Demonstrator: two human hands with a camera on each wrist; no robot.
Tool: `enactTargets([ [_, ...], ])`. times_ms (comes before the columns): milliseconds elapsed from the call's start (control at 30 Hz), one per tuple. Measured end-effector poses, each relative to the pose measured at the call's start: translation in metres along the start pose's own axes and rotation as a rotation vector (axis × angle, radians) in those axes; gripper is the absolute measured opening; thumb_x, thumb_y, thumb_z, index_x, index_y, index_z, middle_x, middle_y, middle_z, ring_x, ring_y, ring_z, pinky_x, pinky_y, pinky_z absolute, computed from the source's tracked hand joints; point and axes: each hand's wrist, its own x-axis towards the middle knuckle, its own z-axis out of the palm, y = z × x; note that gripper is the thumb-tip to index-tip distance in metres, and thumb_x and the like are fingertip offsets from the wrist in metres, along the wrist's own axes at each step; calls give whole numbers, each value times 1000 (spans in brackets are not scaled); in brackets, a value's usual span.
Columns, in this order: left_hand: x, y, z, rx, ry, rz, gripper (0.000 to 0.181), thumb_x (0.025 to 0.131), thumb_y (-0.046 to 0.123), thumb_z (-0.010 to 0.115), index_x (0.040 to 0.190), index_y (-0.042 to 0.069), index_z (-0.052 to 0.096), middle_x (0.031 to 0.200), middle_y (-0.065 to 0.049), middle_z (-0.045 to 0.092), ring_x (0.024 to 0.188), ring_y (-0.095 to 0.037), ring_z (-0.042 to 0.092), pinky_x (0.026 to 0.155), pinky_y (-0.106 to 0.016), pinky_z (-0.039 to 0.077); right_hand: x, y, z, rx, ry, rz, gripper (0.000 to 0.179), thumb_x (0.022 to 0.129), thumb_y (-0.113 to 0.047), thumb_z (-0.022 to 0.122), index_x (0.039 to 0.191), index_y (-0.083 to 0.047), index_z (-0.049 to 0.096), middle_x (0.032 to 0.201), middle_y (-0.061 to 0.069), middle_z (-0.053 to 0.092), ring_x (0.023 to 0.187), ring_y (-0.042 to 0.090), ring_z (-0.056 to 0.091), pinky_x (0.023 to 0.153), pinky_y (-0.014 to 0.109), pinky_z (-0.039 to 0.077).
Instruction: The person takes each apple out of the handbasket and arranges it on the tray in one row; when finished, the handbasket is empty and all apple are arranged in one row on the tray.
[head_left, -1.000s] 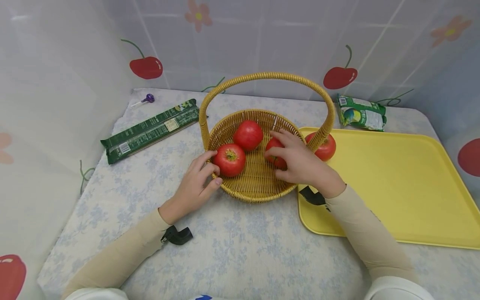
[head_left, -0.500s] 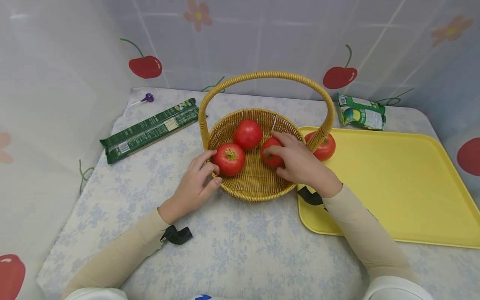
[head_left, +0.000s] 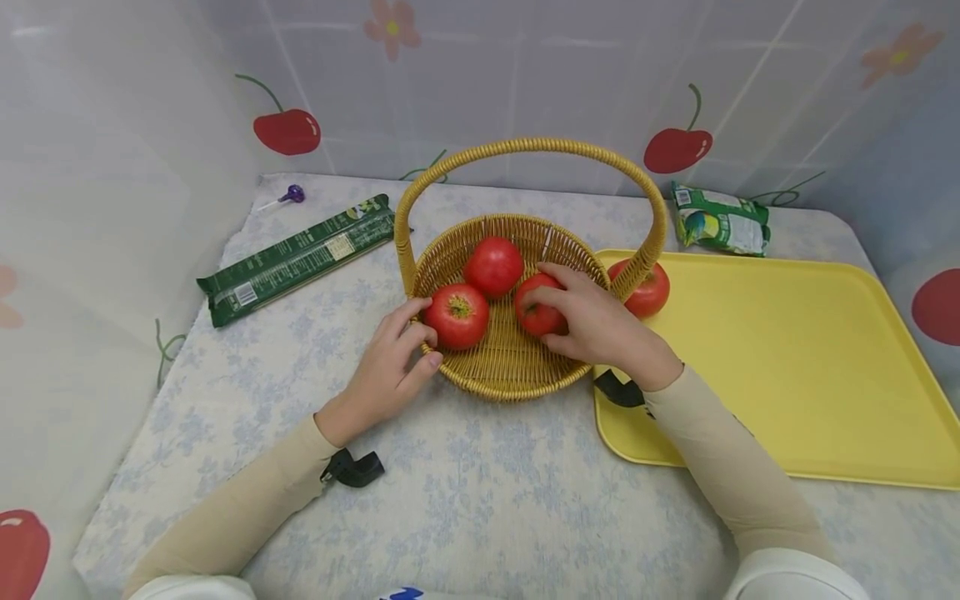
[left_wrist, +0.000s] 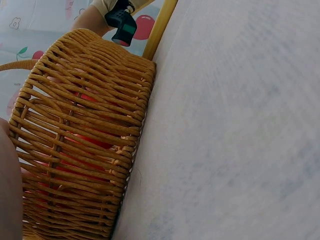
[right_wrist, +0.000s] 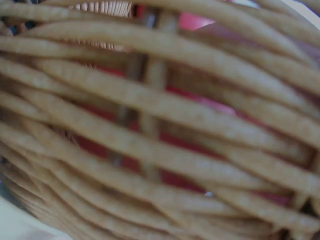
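Observation:
A wicker basket [head_left: 510, 392] with a tall arched handle stands mid-table and has three red apples inside. My right hand [head_left: 600, 325] reaches over its right rim and grips the right apple [head_left: 531, 310], thumb and fingers curled round it. Beside the left apple [head_left: 456, 318], my left hand [head_left: 386, 367] holds the basket's left rim with bent fingers. The back apple [head_left: 493, 267] lies untouched. Both wrist views look at the woven wall [left_wrist: 85, 135] from outside; red shows through its gaps, blurred in the right wrist view.
A yellow tray [head_left: 780, 367] lies to the right, with another red apple [head_left: 649, 292] at its near-basket corner behind the handle. Left of the basket are a long green packet [head_left: 300, 258] and a purple lollipop [head_left: 294, 194]. A green snack bag [head_left: 722, 221] lies at the back right.
The fingers of my right hand have closed round the right apple and drawn it slightly left within the basket. My left hand has stayed at the rim.

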Motion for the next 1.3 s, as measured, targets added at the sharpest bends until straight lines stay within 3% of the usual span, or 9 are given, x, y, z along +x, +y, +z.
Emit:
enactTargets([
  [367, 2, 1, -1, -4, 9, 7, 63, 106, 63, 30, 97, 8, 60, 148, -23, 49, 132, -47, 49, 105, -65, 41, 0, 1, -1, 64, -29, -3, 52, 81, -13, 87, 126, -20, 62, 148, 18, 45, 144, 39, 43, 104, 56, 51],
  [1300, 1, 2, -2, -13, 1, 6, 64, 106, 63, 31, 98, 8, 61, 149, -22, 49, 132, -47, 49, 105, -65, 41, 0, 0, 0, 83, -37, 15, 50, 80, -17, 88, 125, -20, 64, 144, 15, 50, 142, 37, 46, 105, 55, 50],
])
